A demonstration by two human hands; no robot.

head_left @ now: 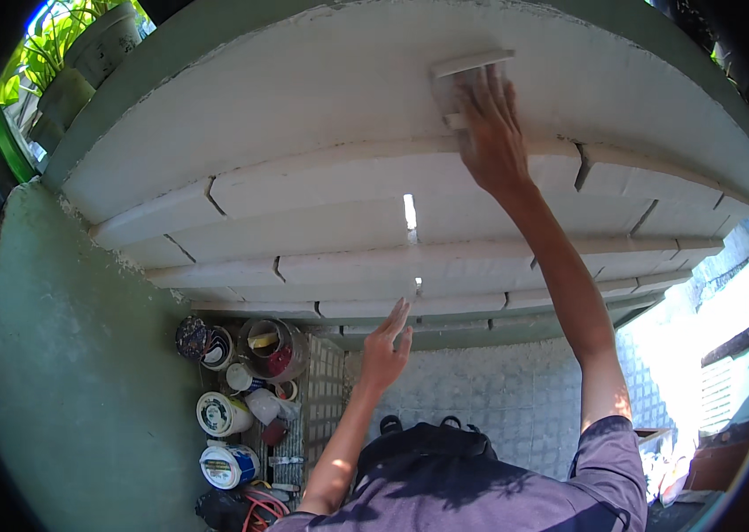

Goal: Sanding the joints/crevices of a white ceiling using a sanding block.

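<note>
My right hand (494,142) is raised against the upper part of a white wall (304,97), closed on a flat tool (468,66) with a pale straight edge. Motion smears the tool, so its exact kind is unclear; it looks like a sanding block or a float. Its face lies against the wall above the topmost ledge. Lower down, my left hand (384,353) hangs in front of the bottom ledges with fingers stretched out and nothing in it. Whether its fingertips touch the wall, I cannot tell.
Stepped white ledges (445,257) with dark joints cross the wall. A green side wall (82,372) stands at left. Beside it, paint buckets (222,414), a large jar (273,350) and a red cord (264,507) crowd a rack. Potted plants (101,44) sit at upper left.
</note>
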